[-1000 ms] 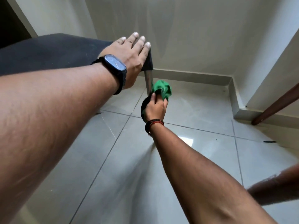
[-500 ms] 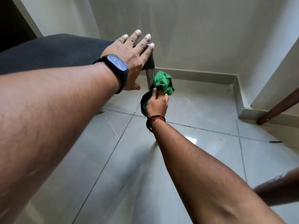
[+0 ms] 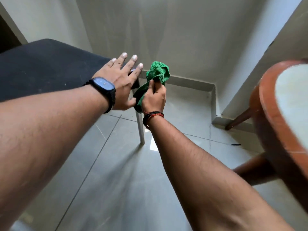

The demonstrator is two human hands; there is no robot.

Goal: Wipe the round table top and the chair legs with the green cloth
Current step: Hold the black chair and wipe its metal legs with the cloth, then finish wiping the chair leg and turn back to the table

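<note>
A dark padded chair seat (image 3: pixel 41 69) fills the upper left. Its metal leg (image 3: pixel 140 129) drops from the seat's near corner to the tiled floor. My left hand (image 3: pixel 121 80), with a dark watch on the wrist, lies flat on that corner with fingers spread. My right hand (image 3: pixel 154 95) grips the green cloth (image 3: pixel 156 74), bunched around the top of the leg just under the seat. At the right edge is the round table top (image 3: pixel 293 104), pale with a reddish-brown rim.
Brown wooden table legs (image 3: pixel 240 117) slant down to the floor at the right. A wall with a skirting board (image 3: pixel 191 82) runs close behind the chair and steps out at a corner. A small dark pen-like object (image 3: pixel 235 144) lies on the tiles.
My right hand has slid the cloth up the chair leg to just below the seat. The view has shifted, bringing the round table top into sight at the right.
</note>
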